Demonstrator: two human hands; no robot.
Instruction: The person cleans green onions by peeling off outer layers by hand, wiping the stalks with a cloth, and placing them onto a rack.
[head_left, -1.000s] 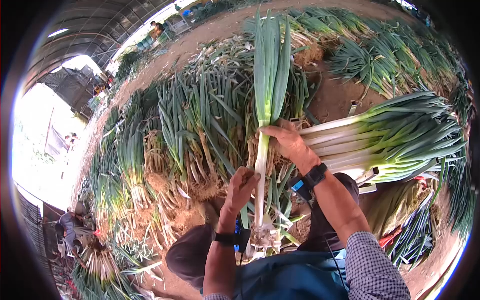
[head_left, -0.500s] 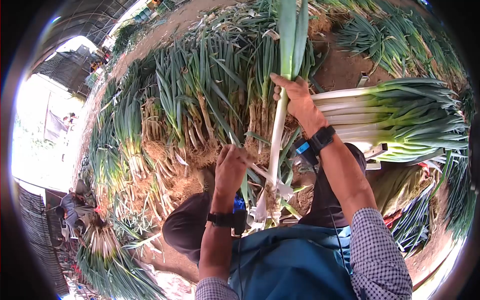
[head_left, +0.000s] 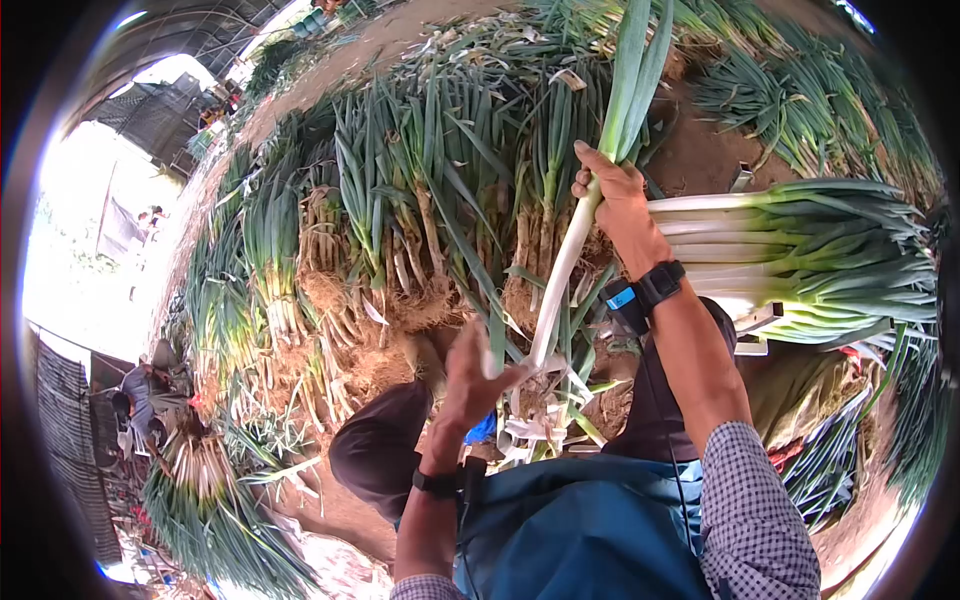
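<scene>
My right hand (head_left: 612,190) is wrapped round a long green onion (head_left: 570,255) where its white stalk turns green. The onion leans, leaves up to the right and roots down near my knees. Just left of its lower end is my left hand (head_left: 472,375), fingers apart and slightly blurred, with nothing held in it. Peeled scraps (head_left: 535,425) lie under the root end. To the right of my right hand, a stack of cleaned onions (head_left: 790,250) rests on a metal frame (head_left: 765,318), white stalks toward me.
Rows of unpeeled onions with dirty roots (head_left: 400,230) stand ahead and to the left. More onion piles (head_left: 800,100) lie at the upper right. A person (head_left: 140,395) sits at the far left beside an onion bundle (head_left: 215,500). Dark leaves lie at the lower right.
My left hand pulled a strip away from the stalk and has now opened. My right hand has moved up and right with the onion, which has gone from upright to tilted.
</scene>
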